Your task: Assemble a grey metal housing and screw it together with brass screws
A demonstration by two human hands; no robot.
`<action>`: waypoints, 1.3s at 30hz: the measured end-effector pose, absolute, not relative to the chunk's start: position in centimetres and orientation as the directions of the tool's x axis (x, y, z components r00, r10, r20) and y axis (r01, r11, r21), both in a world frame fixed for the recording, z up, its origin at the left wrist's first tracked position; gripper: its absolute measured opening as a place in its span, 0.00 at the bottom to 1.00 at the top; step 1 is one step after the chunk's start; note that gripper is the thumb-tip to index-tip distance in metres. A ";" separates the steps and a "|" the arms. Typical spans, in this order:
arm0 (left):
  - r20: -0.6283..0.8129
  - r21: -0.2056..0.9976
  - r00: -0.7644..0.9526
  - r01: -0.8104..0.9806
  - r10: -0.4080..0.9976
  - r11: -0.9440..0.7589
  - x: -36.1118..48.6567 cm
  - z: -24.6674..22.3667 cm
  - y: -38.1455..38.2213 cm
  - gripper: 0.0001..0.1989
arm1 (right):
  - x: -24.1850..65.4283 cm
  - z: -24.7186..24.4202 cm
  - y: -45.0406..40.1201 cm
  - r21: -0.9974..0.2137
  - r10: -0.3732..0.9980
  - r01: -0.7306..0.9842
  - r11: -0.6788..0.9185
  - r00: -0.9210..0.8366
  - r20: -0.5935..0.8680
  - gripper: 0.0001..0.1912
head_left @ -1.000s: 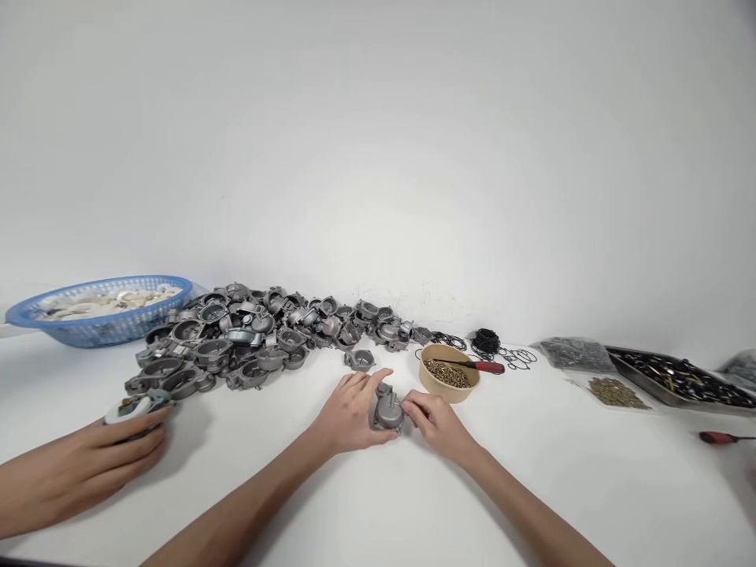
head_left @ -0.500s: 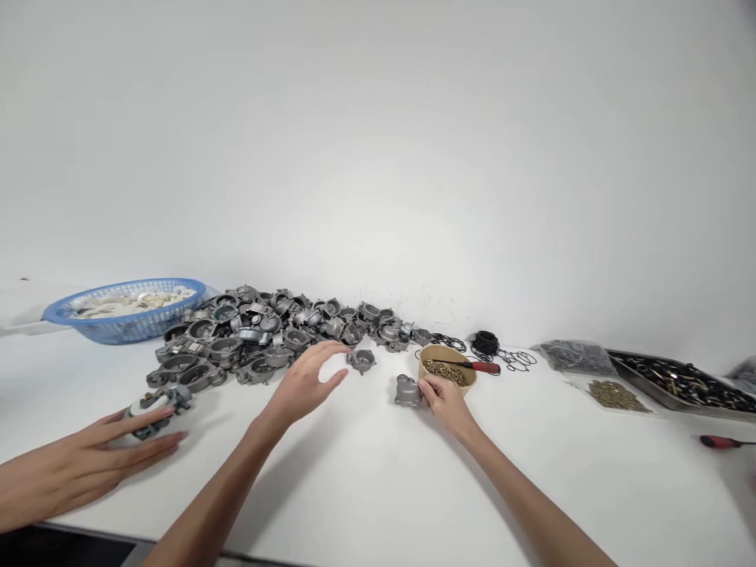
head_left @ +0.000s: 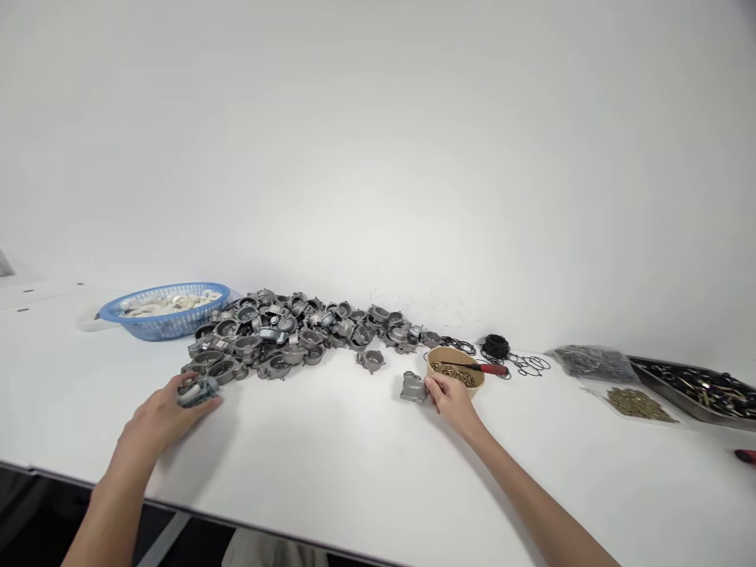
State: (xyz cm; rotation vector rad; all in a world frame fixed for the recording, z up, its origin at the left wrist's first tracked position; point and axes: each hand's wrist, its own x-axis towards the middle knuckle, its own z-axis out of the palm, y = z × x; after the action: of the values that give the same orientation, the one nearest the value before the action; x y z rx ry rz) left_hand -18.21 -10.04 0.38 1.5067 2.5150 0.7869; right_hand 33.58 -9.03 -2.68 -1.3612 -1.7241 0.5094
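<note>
My left hand (head_left: 162, 413) is wrapped round a grey metal carburetor body (head_left: 198, 391), just in front of the pile's left end. Its thumb and fingers are closed on the part, low over the white table. In my right hand (head_left: 447, 398), thumb and fingertips pinch the edge of a grey cast-metal carburetor bowl (head_left: 413, 387). Beside that hand is a tan tub (head_left: 476, 385) of small brass-coloured parts, with a red-handled screwdriver (head_left: 493, 368) laid across it. A single loose bowl (head_left: 371, 361) sits between my hands, hollow side up.
Similar grey bowls are heaped (head_left: 283, 335) at the back. A blue basket (head_left: 168, 324) of whitish parts stands left of them. Black rings (head_left: 494, 346), a bag of dark parts (head_left: 594, 363), brass-coloured pieces (head_left: 638, 404) and a metal tray (head_left: 694, 405) line the right side.
My left hand has moved left from near the loose bowl and taken hold of the carburetor body. Another person's hand, around it before, has left view. My right hand still holds its bowl.
</note>
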 end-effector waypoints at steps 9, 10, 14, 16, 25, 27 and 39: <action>0.365 0.494 -0.449 0.836 0.816 0.239 -14.0 0.9 -11.6 0.30 | 33.7 -2.6 -8.7 -0.776 0.917 0.527 0.347 -0.017 0.398 0.23; 0.380 0.525 -0.378 0.839 0.844 0.140 -12.2 1.4 -11.2 0.31 | 33.6 -2.6 -8.6 -0.784 0.917 0.513 0.350 -0.017 0.399 0.23; 0.307 0.677 0.128 0.667 0.943 -0.310 -2.8 3.0 -8.2 0.32 | 33.7 -2.8 -8.5 -0.829 0.922 0.433 0.355 -0.017 0.386 0.23; 0.244 0.740 0.345 0.537 0.906 -0.404 2.1 3.3 -6.7 0.32 | 34.0 -2.8 -8.5 -0.851 0.924 0.384 0.358 -0.011 0.383 0.23; 0.198 0.827 0.674 0.276 0.712 -0.491 10.6 -1.0 -5.0 0.29 | 34.4 -2.3 -8.3 -0.869 0.901 0.293 0.399 0.049 0.431 0.22; 0.227 0.823 0.670 0.256 0.707 -0.507 10.7 -1.7 -5.1 0.28 | 34.0 -2.3 -8.3 -0.874 0.904 0.281 0.396 0.046 0.425 0.22; 0.157 0.740 0.609 0.449 0.777 -0.501 7.3 -1.0 -5.2 0.42 | 34.8 -2.5 -8.0 -0.904 0.910 0.217 0.368 0.117 0.399 0.21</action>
State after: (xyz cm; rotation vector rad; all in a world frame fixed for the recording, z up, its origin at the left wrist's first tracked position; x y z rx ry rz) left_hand 7.29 -5.22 -0.98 2.1662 0.9611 0.6355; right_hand 34.82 -8.00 -2.47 -1.1116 -1.3874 0.7030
